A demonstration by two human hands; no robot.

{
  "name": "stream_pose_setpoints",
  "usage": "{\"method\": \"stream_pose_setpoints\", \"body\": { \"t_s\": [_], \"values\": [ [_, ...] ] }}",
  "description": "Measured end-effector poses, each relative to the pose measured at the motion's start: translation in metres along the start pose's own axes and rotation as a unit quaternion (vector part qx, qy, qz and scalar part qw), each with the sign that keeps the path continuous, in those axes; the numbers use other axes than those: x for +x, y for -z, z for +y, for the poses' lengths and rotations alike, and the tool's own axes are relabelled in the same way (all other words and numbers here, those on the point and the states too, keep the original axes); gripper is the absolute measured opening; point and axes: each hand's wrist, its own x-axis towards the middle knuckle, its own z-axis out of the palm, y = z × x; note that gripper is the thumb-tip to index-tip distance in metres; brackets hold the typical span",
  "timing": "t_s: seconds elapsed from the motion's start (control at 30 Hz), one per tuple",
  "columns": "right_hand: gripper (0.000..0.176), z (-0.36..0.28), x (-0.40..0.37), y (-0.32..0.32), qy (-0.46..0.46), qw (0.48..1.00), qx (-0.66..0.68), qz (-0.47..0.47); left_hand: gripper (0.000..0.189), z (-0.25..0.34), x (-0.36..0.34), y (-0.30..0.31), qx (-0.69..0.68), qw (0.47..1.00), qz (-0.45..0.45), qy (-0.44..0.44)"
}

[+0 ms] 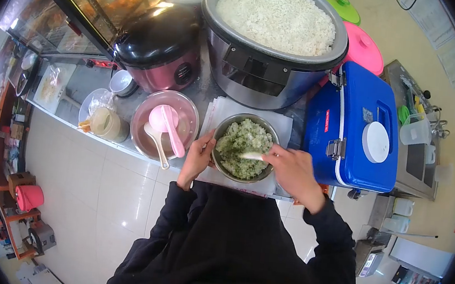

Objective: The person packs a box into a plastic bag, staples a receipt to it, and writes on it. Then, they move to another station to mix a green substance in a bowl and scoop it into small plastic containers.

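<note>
A steel bowl (241, 179) stands on white paper sheets (284, 126) at the counter's front edge. Inside it lies white rice mixed with green bits (241, 138). My left hand (199, 154) grips the bowl's left rim, thumb over the edge. In my right hand (295, 173) is a white spoon (251, 156), its far end down in the rice; the fingers are closed round its handle. Left of the bowl, a metal basin (139, 106) holds a pink rice paddle (173, 134) with a pink ladle-like head and a pale spoon (156, 143).
Behind the bowl stands a large open cooker (255, 79) full of white rice. A closed pink-and-black rice cooker (160, 48) is to its left. A blue cooler box (370, 134) stands close on the right. A cloudy jar (106, 124) sits at the left edge.
</note>
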Motion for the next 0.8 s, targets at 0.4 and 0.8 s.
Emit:
{"method": "stream_pose_setpoints", "body": {
  "t_s": [0.4, 0.8],
  "values": [
    [0.027, -0.014, 0.021, -0.053, -0.085, 0.996, -0.008, -0.004, 0.041, -0.007, 0.002, 0.003, 0.016, 0.999, -0.023, -0.022],
    [0.016, -0.014, -0.009, -0.041, 0.072, 0.994, -0.076, -0.015, 0.037, -0.031, 0.02, 0.008, 0.103, 0.986, 0.026, -0.124]
  ]
}}
